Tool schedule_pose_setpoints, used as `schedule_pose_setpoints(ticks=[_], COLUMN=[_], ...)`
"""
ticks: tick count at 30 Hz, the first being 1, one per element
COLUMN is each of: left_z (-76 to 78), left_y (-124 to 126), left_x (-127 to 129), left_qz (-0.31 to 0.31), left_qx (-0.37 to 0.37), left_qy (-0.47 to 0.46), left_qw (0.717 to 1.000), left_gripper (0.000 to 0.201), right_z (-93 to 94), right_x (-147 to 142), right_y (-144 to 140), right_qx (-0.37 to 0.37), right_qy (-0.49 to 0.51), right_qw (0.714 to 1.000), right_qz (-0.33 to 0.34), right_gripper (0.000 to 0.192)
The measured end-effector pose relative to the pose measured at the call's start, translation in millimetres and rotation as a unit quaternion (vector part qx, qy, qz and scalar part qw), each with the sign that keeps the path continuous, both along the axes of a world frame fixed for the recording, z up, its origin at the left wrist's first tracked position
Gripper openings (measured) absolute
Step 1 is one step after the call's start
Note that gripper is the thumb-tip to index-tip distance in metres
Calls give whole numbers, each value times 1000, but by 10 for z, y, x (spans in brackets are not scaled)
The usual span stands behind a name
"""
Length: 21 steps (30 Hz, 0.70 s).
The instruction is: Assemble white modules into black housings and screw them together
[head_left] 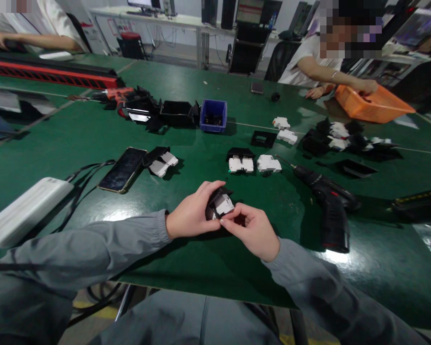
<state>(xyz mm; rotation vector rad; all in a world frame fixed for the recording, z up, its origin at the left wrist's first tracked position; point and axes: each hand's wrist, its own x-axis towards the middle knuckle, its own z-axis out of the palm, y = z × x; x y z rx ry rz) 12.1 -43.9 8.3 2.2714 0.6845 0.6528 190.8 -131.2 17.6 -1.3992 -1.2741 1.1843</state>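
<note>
Above the green table (75, 129), both hands (222, 220) pinch a black-and-white part (221, 203).

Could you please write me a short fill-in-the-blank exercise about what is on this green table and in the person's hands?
1. Both hands, the left hand and the right hand, hold one small black and ____ part.
2. The phone lies to the ____ of the hands.
3. The power drill lies on its side on the ____ table.
4. The small bin holding dark parts is ____ in colour.

Missing words: white; left; green; blue
</note>
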Motion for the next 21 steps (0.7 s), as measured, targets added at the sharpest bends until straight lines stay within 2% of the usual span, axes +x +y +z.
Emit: schedule_pose_setpoints(ticks=[3,6,11,14,16,18,19,21], left_z=[3,1,-7,-10,-8,-4,-1,5], left_y=[-1,-2,-2,5,10,13,14,17], left_x=[-3,-1,8,16,23,30,32,34], left_qz=[3,3,-8,-11,-5,3,6,9], left_qx=[7,14,15,12,12,10,8,-2], left_qy=[5,5,-8,-16,-21,-27,-32,-46], left_qw=[1000,1000,1000,1000,1000,1000,999,999], left_gripper=[85,85,84,84,83,80,78,75], right_z=[-9,7,50,46,52,91,126,221], right_x=[4,38,78,43,18,38,81,250], right_y=[16,49,100,97,63,0,-41,-132], right_qx=[-22,-41,-55,-55,-25,57,107,182], right_qy=[-19,-46,-15,-47,-127,-259,-333,-471], right_qw=[999,998,991,989,985,960,933,861], right_qz=[-16,19,121,131,117,93,81,63], right_gripper=[35,46,41,38,43,49,50,49])
